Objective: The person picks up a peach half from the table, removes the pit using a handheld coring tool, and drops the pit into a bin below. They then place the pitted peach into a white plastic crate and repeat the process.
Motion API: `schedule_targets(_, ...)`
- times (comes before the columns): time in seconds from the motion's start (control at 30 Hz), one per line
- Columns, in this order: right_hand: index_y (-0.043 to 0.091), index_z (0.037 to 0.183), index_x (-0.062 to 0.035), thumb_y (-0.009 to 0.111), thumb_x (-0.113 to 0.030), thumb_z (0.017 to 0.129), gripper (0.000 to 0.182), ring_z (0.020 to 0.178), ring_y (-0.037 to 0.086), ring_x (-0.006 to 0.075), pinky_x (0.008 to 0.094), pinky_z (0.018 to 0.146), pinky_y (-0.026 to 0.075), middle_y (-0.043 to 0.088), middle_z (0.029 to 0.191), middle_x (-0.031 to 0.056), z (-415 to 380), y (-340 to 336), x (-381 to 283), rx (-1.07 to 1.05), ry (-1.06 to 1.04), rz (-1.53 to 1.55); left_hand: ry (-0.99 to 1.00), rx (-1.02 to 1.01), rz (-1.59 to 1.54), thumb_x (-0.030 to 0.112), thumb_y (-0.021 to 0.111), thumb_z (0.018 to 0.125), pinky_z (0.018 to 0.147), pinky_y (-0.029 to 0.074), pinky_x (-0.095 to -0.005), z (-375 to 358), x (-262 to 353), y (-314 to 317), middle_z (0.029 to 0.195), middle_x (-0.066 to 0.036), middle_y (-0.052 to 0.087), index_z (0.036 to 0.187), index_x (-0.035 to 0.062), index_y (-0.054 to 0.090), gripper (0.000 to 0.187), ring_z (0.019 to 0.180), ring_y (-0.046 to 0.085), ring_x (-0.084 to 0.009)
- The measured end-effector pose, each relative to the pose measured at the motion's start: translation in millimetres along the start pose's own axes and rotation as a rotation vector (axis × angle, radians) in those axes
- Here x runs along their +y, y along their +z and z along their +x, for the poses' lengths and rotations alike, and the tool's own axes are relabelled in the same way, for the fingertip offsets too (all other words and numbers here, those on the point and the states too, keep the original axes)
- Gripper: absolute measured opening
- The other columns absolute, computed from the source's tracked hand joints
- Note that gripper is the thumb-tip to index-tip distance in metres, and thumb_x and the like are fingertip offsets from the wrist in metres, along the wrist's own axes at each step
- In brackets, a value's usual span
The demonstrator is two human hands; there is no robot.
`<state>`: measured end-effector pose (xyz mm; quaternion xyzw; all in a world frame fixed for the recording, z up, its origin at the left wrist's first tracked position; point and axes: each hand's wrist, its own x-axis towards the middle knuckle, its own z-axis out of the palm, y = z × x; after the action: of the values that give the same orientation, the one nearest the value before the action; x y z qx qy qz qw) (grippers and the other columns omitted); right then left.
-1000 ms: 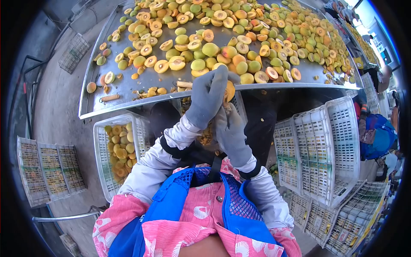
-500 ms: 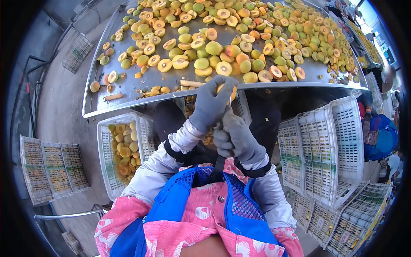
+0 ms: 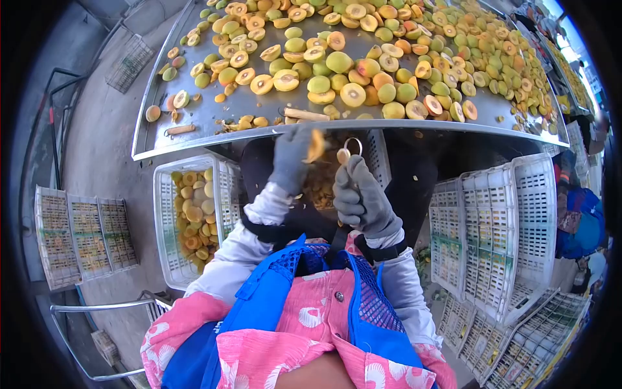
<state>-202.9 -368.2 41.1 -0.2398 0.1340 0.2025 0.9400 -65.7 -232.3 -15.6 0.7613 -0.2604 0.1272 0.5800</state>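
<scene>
My left hand [image 3: 291, 157], in a grey glove, holds a peach half [image 3: 315, 146] just below the table's front edge. To its right my right hand [image 3: 364, 198], gloved too, is closed around a tool with a metal ring [image 3: 353, 146] at its top. A small round brownish piece [image 3: 343, 155] sits at the ring. The two hands are apart. Many halved peaches [image 3: 353, 94] lie cut face up or down on the metal table [image 3: 227, 137] beyond them. A wooden-handled tool [image 3: 306, 115] rests near the table's front edge.
A white crate [image 3: 227, 194] with peach halves [image 3: 195, 214] stands at left below the table. Another wooden-handled tool [image 3: 180, 129] lies at the table's left. White crates stand at right [image 3: 489, 227] and far left [image 3: 84, 236]. A person in blue [image 3: 583, 217] is at far right.
My hands have separated. The left one has moved left with the peach half, and the right one shows the ring tool upright. The view has shifted slightly.
</scene>
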Motion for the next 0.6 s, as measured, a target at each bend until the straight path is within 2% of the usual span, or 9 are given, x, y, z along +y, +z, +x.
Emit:
schedule_targets(0.03, 0.045, 0.087, -0.0158, 0.04, -0.055, 0.099, 0.042, 0.041, 0.021, 0.0041, 0.0209, 0.036, 0.023, 0.03, 0.06, -0.0074, 0, -3, -1, 0.158, -0.01, -0.101, -0.591, 0.033, -0.285, 0.028, 0.065, 0.089, 0.07, 0.052, -0.035, -8, -5, -21, 0.085, -0.015, 0.068, 0.111, 0.0001, 0.064, 0.036, 0.071, 0.066, -0.0284)
schedule_targets(0.07, 0.046, 0.086, -0.0146, 0.041, -0.049, 0.1, 0.037, 0.04, 0.027, 0.0051, 0.0231, 0.036, 0.027, 0.035, 0.058, -0.0057, 6, -15, 4, 0.263, -0.039, -0.19, -0.455, -0.002, 0.287, 0.026, 0.067, 0.087, 0.071, 0.051, -0.0345, -9, -1, -56, 0.084, -0.015, 0.069, 0.106, 0.004, 0.067, 0.029, 0.075, 0.065, -0.0325)
schedule_targets(0.13, 0.046, 0.087, -0.0138, 0.04, -0.051, 0.1, 0.04, 0.041, 0.029, 0.0058, 0.0235, 0.037, 0.029, 0.035, 0.058, -0.0053, 16, -20, 9, 0.329, -0.014, -0.258, -0.31, 0.07, 0.874, 0.032, 0.064, 0.088, 0.076, 0.052, -0.0389, -41, -37, -156, 0.089, -0.014, 0.07, 0.105, 0.0078, 0.068, 0.03, 0.081, 0.067, -0.032)
schedule_targets(0.23, 0.047, 0.087, -0.0121, 0.04, -0.052, 0.1, 0.042, 0.042, 0.035, 0.0073, 0.0246, 0.038, 0.032, 0.038, 0.058, -0.0037, 29, -22, 15, 0.401, 0.013, -0.373, -0.594, 0.087, 1.377, 0.027, 0.067, 0.086, 0.088, 0.049, -0.0417, -63, -27, -226, 0.114, -0.015, 0.064, 0.112, 0.0079, 0.065, 0.033, 0.104, 0.062, -0.0317)
schedule_targets(0.27, 0.047, 0.087, -0.012, 0.041, -0.051, 0.1, 0.042, 0.042, 0.035, 0.0073, 0.0247, 0.038, 0.032, 0.039, 0.058, -0.0035, 35, -23, 17, 0.41, 0.047, -0.372, -0.6, 0.097, 1.385, 0.027, 0.067, 0.086, 0.088, 0.049, -0.0417, -58, -33, -226, 0.114, -0.015, 0.064, 0.112, 0.0079, 0.065, 0.033, 0.104, 0.062, -0.0317)
schedule_targets(0.33, 0.047, 0.087, -0.0114, 0.041, -0.047, 0.101, 0.039, 0.042, 0.036, 0.0075, 0.0251, 0.038, 0.035, 0.04, 0.059, -0.0027, 43, -24, 21, 0.421, 0.091, -0.379, -0.309, 0.237, 1.034, 0.023, 0.068, 0.085, 0.093, 0.046, -0.0413, -41, -53, -211, 0.122, -0.016, 0.06, 0.116, 0.0089, 0.064, 0.034, 0.112, 0.057, -0.0324)
schedule_targets(0.43, 0.049, 0.084, -0.0107, 0.045, -0.042, 0.101, 0.036, 0.039, 0.039, 0.0086, 0.0271, 0.036, 0.038, 0.044, 0.055, -0.001, 44, -23, 19, 0.428, 0.066, -0.365, -0.066, 0.077, 0.723, 0.018, 0.068, 0.086, 0.091, 0.048, -0.0378, 42, -56, -123, 0.116, -0.016, 0.063, 0.116, 0.005, 0.064, 0.033, 0.111, 0.059, -0.0316)
schedule_targets(0.57, 0.049, 0.087, -0.0105, 0.041, -0.042, 0.102, 0.036, 0.04, 0.037, 0.0082, 0.026, 0.038, 0.036, 0.041, 0.057, -0.0021, 34, -33, 13, 0.558, 0.038, -0.381, 0.03, -0.252, 0.834, 0.023, 0.066, 0.084, 0.099, 0.043, -0.0418, 142, -71, -31, 0.134, -0.017, 0.052, 0.138, 0.0117, 0.047, 0.058, 0.119, 0.052, -0.0353)
schedule_targets(0.6, 0.05, 0.085, -0.0114, 0.042, -0.043, 0.101, 0.037, 0.04, 0.038, 0.0086, 0.0261, 0.037, 0.035, 0.042, 0.056, -0.002, 32, -41, 15, 0.62, 0.015, -0.382, 0.225, -0.356, 0.958, 0.022, 0.068, 0.081, 0.097, 0.044, -0.0425, 158, -97, -17, 0.127, -0.015, 0.057, 0.133, 0.0108, 0.05, 0.056, 0.116, 0.053, -0.0356)
